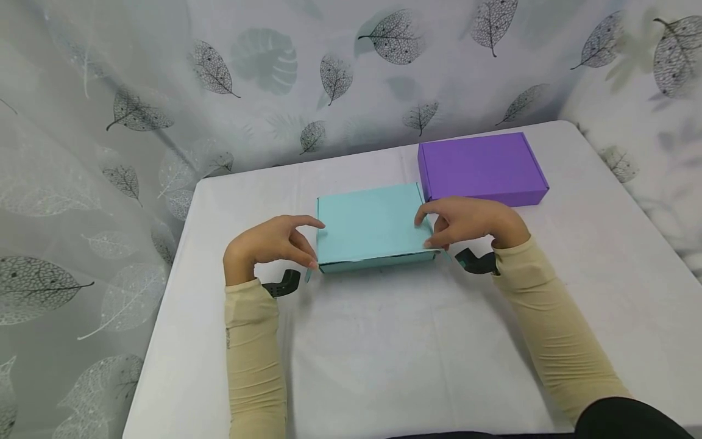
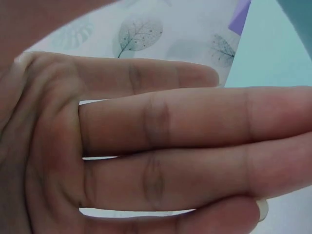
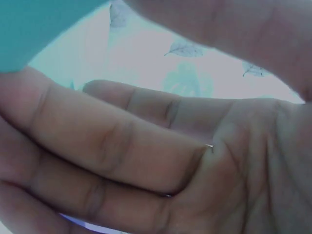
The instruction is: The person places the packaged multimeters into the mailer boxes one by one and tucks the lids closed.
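A light teal cardboard box [image 1: 368, 224] lies on the table with its lid down and a thin gap along the front edge. Small side flaps stick out at its front corners. My left hand [image 1: 276, 244] holds the box's left side, index finger at the lid's edge and thumb by the front corner flap. On the other side, my right hand [image 1: 466, 221] grips the right front corner, its index fingertip on the lid. In the left wrist view, the fingers [image 2: 195, 122] reach toward the teal cardboard; in the right wrist view, a teal piece [image 3: 39, 29] meets a fingertip.
A closed purple box [image 1: 482, 167] lies behind the teal box to the right, close to its corner. White cloth covers the table [image 1: 373, 347]. Leaf-patterned curtains [image 1: 263, 110] hang along the back and left. Black wrist mounts [image 1: 283, 283] sit below both hands.
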A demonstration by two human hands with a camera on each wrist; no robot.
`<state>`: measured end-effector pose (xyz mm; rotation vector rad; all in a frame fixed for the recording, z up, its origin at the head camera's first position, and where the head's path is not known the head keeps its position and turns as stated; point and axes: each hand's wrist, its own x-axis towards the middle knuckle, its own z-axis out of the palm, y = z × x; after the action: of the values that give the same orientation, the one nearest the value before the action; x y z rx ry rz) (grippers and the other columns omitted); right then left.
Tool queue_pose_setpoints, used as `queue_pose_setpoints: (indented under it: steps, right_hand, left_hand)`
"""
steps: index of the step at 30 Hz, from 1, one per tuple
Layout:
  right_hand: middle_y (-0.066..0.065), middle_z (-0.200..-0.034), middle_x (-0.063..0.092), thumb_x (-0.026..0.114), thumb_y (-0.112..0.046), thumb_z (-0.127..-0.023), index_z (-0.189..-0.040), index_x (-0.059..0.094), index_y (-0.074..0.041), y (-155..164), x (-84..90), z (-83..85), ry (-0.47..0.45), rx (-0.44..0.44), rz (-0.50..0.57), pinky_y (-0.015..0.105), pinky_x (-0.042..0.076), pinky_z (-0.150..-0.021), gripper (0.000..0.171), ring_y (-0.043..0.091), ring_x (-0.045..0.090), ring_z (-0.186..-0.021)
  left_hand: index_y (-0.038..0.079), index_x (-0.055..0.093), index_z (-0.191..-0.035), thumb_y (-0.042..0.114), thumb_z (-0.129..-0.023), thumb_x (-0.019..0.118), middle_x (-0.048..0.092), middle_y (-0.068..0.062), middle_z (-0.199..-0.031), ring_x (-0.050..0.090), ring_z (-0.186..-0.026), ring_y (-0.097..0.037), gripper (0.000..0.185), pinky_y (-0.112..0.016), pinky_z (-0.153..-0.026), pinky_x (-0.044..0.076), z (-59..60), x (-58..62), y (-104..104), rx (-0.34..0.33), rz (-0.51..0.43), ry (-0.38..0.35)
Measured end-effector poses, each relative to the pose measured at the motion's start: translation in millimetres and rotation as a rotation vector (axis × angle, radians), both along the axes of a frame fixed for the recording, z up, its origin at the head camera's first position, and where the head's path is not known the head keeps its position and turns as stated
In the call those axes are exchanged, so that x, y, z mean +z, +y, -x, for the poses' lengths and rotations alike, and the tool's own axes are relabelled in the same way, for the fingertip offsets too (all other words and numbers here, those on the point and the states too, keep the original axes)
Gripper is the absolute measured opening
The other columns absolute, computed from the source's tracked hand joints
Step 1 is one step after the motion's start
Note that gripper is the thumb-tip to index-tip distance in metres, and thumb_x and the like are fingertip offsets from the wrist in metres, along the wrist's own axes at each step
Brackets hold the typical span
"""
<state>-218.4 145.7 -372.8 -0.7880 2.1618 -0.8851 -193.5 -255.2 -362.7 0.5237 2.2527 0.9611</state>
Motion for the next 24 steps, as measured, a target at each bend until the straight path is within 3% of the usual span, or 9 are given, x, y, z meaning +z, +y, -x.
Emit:
queue_pose_setpoints:
  steps: [10, 17, 24]
  right_hand:
    - [0.007, -0.089, 0.074, 0.072, -0.016, -0.098, -0.136, 0.055, 0.0, 1.3, -0.7, -0.1, 0.065, -0.045, -0.028, 0.043, 0.051, -0.081, 0.045, 0.024, 0.068, -0.077]
    - [0.007, -0.085, 0.073, 0.073, -0.018, -0.098, -0.137, 0.054, 0.0, 2.0, -1.3, 1.8, 0.056, -0.049, -0.018, 0.043, 0.051, -0.078, 0.047, 0.023, 0.065, -0.075]
    - [0.007, -0.089, 0.075, 0.072, -0.018, -0.099, -0.139, 0.052, 0.002, -0.5, -4.6, 5.1, 0.088, -0.096, 0.03, 0.045, 0.052, -0.081, 0.049, 0.029, 0.068, -0.082]
  left_hand:
    - [0.011, 0.048, -0.153, 0.025, -0.083, 0.089, 0.078, 0.004, -0.098, 0.069, -0.107, -0.017, 0.082, -0.048, -0.104, 0.045, 2.2, 0.6, 4.3, 0.003, 0.014, 0.015]
    - [0.012, 0.048, -0.153, 0.025, -0.082, 0.091, 0.078, 0.002, -0.103, 0.069, -0.105, -0.018, 0.084, -0.048, -0.101, 0.046, 2.5, 0.8, 7.0, 0.018, 0.034, 0.038]
    - [0.012, 0.051, -0.151, 0.022, -0.085, 0.088, 0.077, 0.005, -0.103, 0.071, -0.1, -0.017, 0.076, -0.046, -0.094, 0.05, 4.5, -1.1, 4.1, 0.053, 0.087, 0.177]
